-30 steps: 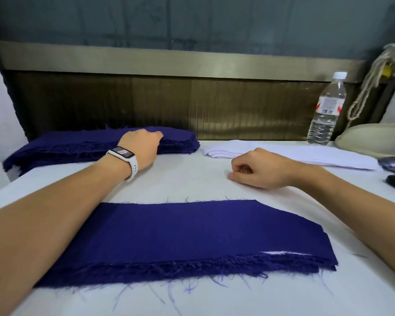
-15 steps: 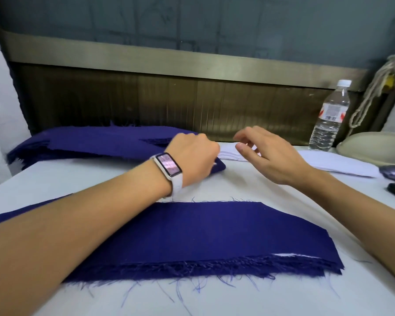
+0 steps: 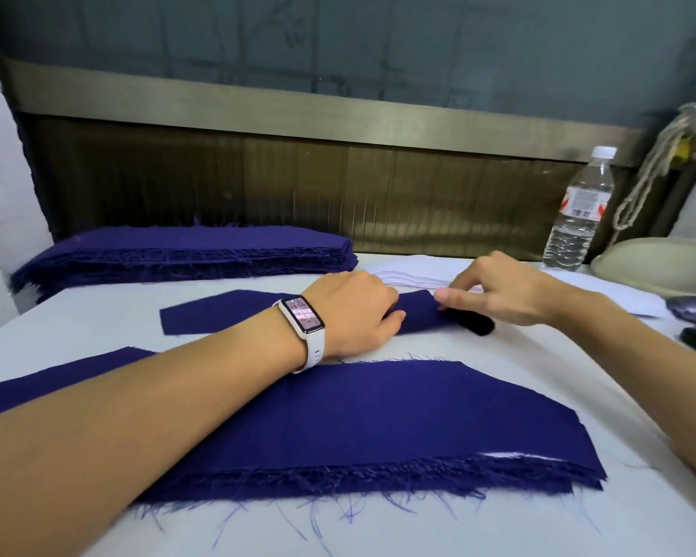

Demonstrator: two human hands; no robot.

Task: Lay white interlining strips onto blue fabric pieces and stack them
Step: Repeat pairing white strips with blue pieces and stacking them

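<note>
Pile at back left: thick stack of dark blue fabric pieces [image 3: 185, 251] with frayed edges, sitting on the white worktop [image 3: 499, 528] right up against the brown back panel.
Loose piece: single dark blue fabric piece [image 3: 226, 315] lying flat just in front of that pile. It's touching neither stack and runs off to the right under both hands.
Left hand: left hand [image 3: 354, 311] is knuckles-up on the loose piece, fingers curled down onto it and thumb against the cloth, so it's gripping it.
Wrist: white smartwatch [image 3: 302, 319] with a lit screen on that arm.
Front stack: low stack of long dark blue fabric pieces [image 3: 378, 420] nearest the camera, super frayed along the near edge, with the left forearm crossing over it. A sliver of white interlining [image 3: 511, 455] peeks out between layers near the right corner.
Right hand: right hand [image 3: 499, 295] pinches the right end of the loose piece, forefinger stretched out on top and the thumb mostly hidden.
White strips: stack of white interlining strips [image 3: 410, 269] just behind the right hand, next to the blue pile.
Bottle: clear plastic water bottle [image 3: 579, 211] with a white cap, upright at back right.
Far right: cream rounded object [image 3: 659, 263], honestly can't tell what it is.
</note>
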